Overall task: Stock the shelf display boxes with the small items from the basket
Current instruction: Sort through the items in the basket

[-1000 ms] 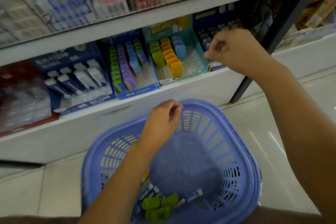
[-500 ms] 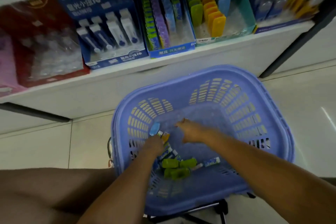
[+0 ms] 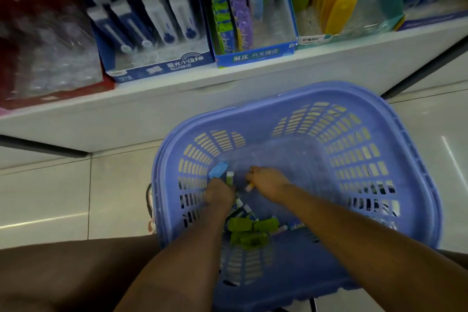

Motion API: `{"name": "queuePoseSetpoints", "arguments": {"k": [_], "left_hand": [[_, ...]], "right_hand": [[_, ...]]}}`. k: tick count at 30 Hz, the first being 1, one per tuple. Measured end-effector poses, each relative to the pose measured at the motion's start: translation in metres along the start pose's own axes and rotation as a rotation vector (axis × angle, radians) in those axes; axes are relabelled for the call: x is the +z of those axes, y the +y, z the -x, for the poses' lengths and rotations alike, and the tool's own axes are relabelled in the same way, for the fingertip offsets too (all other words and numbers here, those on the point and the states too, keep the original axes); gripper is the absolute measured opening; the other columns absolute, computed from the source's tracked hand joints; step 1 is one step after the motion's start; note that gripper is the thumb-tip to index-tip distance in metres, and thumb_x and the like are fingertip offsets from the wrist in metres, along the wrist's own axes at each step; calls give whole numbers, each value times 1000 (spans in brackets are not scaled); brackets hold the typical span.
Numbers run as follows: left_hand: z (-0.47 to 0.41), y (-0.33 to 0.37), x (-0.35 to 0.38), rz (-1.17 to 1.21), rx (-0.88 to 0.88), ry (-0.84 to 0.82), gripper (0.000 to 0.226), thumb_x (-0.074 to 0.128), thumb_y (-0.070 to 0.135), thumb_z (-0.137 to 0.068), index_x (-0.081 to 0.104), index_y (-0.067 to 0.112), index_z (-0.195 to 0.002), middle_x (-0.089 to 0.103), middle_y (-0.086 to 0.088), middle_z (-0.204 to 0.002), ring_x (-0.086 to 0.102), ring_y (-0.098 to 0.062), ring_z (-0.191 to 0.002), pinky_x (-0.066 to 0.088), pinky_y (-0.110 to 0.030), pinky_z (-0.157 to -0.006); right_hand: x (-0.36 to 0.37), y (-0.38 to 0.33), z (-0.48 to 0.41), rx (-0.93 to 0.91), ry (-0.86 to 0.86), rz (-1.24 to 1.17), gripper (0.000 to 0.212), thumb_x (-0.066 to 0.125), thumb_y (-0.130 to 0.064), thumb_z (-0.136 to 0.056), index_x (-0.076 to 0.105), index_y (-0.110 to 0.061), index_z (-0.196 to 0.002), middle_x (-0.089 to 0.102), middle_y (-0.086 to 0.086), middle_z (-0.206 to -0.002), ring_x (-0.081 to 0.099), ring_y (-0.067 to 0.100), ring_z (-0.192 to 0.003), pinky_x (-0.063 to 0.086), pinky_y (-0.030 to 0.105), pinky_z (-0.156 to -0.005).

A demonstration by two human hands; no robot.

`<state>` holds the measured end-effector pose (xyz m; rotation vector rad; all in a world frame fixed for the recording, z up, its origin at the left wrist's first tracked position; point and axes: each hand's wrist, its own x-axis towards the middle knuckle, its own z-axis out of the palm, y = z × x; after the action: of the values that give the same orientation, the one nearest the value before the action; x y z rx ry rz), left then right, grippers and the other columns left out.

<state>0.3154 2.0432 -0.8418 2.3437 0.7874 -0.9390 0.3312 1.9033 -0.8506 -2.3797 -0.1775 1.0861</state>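
Note:
A blue plastic basket [image 3: 379,119] stands on the floor below the shelf. Both my hands are down inside it. My left hand [image 3: 219,194] grips a bunch of small items, among them a light blue one [image 3: 217,169] and a green-and-white one sticking up. My right hand [image 3: 267,181] pinches a small white-and-orange item [image 3: 250,187]. Several green items [image 3: 249,232] and blue-and-white sticks lie on the basket floor below my wrists. On the shelf stand display boxes: a dark blue one [image 3: 162,66], a blue one with green and purple packs [image 3: 255,54] and a teal one with yellow and orange pieces [image 3: 336,10].
A red box [image 3: 58,94] of clear items sits at the shelf's left. The white shelf front [image 3: 177,109] runs just beyond the basket. Tiled floor [image 3: 63,197] lies to the left and right. My leg [image 3: 63,276] fills the lower left corner.
My right hand came down from the shelf into the basket, and my left hand went deeper in. Both now hold small items. The view has tilted down and closer.

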Motion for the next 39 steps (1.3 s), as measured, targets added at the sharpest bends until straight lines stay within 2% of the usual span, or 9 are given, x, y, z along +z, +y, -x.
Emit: {"name": "queuePoseSetpoints", "arguments": {"k": [4, 8, 11, 15, 21, 26, 29, 32, 39], "left_hand": [[-1, 1, 7, -7, 51, 17, 36, 64, 22, -88, 54, -2, -114, 65, -20, -107, 64, -35, -96, 54, -42, -76], [2, 12, 3, 49, 145, -8, 26, 59, 17, -89, 62, -8, -97, 65, -27, -95, 63, -40, -92, 51, -44, -74], [12, 36, -8, 131, 214, -67, 37, 58, 15, -89, 47, 0, -57, 54, -32, -72, 57, -46, -84, 43, -49, -70], [41, 83, -28, 401, 247, -328, 23, 55, 1, -89, 54, 4, -67, 55, -25, -74, 48, -25, -60, 43, -34, -62], [103, 152, -45, 613, 371, -521, 29, 44, 10, -93, 48, 10, -64, 47, -4, -53, 49, -10, -39, 49, -22, -47], [150, 201, -68, 663, 680, -500, 29, 53, 43, -93, 44, 19, -79, 36, 6, -55, 38, -9, -43, 45, -22, -47], [171, 221, -76, 755, 759, -471, 28, 52, 40, -94, 48, 16, -80, 42, 4, -58, 42, -10, -44, 45, -23, -50], [185, 233, -82, 856, 784, -463, 24, 47, 34, -97, 54, 15, -84, 49, 3, -58, 45, -10, -47, 46, -23, -50], [189, 244, -98, 1033, 712, -513, 39, 38, 37, -100, 64, 9, -89, 52, 3, -58, 43, -8, -46, 42, -18, -45]], "right_hand": [[-27, 26, 0, 60, -49, 66, 22, 60, -23, -90, 67, -2, -98, 64, 17, -101, 60, 32, -92, 49, 33, -78], [-69, 30, 14, 22, -249, -305, 24, 68, -18, -86, 67, 4, -95, 56, 8, -73, 47, 12, -58, 40, 21, -53], [-103, 21, 32, -26, -320, -615, 16, 62, -13, -90, 60, -5, -104, 53, 0, -69, 42, 10, -60, 34, 19, -53], [-158, 11, 71, -184, -301, -726, 33, 58, -2, -90, 54, -11, -121, 62, -4, -82, 55, 7, -72, 41, 16, -60], [-237, 23, 148, -348, 85, -868, 29, 59, -13, -85, 57, -13, -114, 61, 4, -77, 55, 12, -63, 48, 18, -58], [-290, 62, 192, -364, 447, -862, 13, 58, -11, -90, 59, -13, -102, 66, 7, -83, 65, 13, -67, 54, 19, -65], [-322, 82, 198, -284, 764, -723, 10, 63, -11, -88, 62, -12, -98, 66, 6, -85, 67, 9, -66, 57, 20, -67], [-353, 97, 195, -199, 1057, -458, 23, 66, -15, -88, 62, -6, -108, 61, 5, -92, 62, 12, -78, 55, 20, -69], [-388, 110, 179, -79, 1152, 79, 21, 66, -21, -86, 70, -14, -105, 66, 4, -101, 58, 16, -87, 42, 23, -77]]}}
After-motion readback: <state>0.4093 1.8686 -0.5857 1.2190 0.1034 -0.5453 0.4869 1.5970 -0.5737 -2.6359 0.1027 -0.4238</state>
